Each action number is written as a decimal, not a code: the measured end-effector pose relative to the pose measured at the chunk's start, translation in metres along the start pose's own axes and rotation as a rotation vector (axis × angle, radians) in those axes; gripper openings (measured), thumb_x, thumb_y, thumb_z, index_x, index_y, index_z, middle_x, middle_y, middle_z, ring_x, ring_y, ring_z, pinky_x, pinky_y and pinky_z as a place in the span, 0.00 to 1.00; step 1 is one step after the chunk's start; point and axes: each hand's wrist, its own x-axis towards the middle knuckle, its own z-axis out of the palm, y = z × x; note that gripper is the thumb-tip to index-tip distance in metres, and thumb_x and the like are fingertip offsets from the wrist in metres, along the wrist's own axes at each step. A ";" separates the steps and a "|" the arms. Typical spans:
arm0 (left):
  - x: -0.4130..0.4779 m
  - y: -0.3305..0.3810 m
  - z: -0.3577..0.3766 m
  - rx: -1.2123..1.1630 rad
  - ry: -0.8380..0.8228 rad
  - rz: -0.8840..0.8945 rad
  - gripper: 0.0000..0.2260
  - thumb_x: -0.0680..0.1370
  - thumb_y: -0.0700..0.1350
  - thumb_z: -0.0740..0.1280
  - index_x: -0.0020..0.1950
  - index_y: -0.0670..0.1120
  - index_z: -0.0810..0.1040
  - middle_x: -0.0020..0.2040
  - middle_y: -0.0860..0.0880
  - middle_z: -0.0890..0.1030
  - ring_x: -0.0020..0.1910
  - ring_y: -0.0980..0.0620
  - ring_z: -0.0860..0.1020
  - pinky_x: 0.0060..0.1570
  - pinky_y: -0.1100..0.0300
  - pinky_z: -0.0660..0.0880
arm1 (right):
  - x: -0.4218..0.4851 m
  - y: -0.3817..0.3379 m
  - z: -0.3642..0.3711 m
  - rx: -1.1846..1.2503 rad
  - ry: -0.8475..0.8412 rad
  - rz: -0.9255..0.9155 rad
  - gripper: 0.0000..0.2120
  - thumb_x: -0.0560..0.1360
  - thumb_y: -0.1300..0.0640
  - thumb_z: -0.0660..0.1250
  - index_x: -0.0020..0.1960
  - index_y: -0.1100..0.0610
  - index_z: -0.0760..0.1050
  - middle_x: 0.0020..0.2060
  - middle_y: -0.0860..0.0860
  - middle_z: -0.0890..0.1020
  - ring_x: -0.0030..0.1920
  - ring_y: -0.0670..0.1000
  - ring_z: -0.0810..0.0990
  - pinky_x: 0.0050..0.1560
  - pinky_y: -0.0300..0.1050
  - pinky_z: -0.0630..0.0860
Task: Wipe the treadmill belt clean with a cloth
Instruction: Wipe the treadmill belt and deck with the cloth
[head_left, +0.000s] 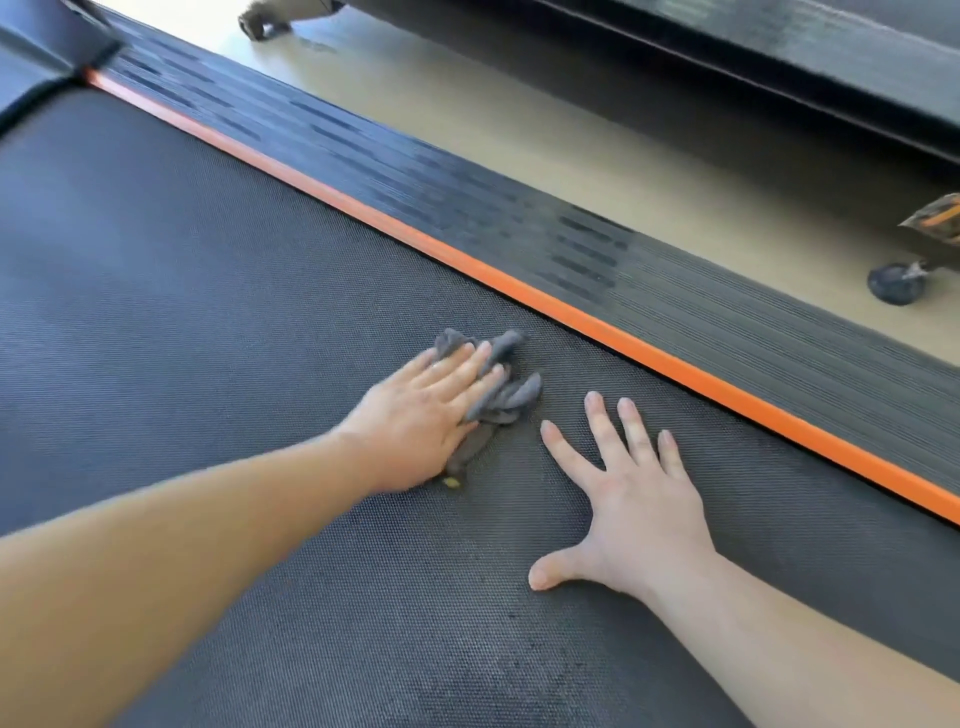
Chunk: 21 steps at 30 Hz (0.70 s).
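The dark textured treadmill belt fills most of the view. A crumpled grey cloth lies on the belt near its right edge. My left hand presses flat on the cloth with straight fingers and covers its left part. My right hand rests flat on the bare belt just right of the cloth, fingers spread, holding nothing. A small yellowish speck lies on the belt at the heel of my left hand.
An orange strip borders the belt's right edge, with a ribbed black side rail beyond it. Tan floor lies past the rail. Another dark machine stands at top right, and a wheel on the floor at right.
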 end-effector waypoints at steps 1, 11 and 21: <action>0.003 -0.017 -0.003 0.038 0.005 -0.052 0.28 0.84 0.57 0.45 0.84 0.51 0.49 0.84 0.47 0.52 0.83 0.49 0.51 0.81 0.49 0.49 | 0.000 0.000 0.000 -0.003 -0.005 -0.003 0.68 0.53 0.13 0.64 0.76 0.32 0.24 0.75 0.50 0.19 0.77 0.58 0.20 0.80 0.65 0.35; 0.014 0.027 -0.021 -0.127 -0.078 -0.166 0.32 0.81 0.61 0.37 0.84 0.54 0.45 0.84 0.52 0.42 0.83 0.51 0.43 0.81 0.50 0.41 | -0.012 0.012 -0.002 0.134 0.096 0.003 0.67 0.56 0.13 0.62 0.79 0.36 0.26 0.79 0.46 0.24 0.79 0.50 0.24 0.81 0.59 0.34; 0.025 0.103 -0.010 -0.183 0.017 0.090 0.28 0.84 0.54 0.49 0.84 0.48 0.55 0.84 0.47 0.54 0.83 0.46 0.51 0.81 0.47 0.50 | -0.027 0.055 0.004 0.148 0.022 0.230 0.63 0.54 0.10 0.56 0.78 0.30 0.30 0.79 0.42 0.26 0.80 0.57 0.27 0.78 0.72 0.41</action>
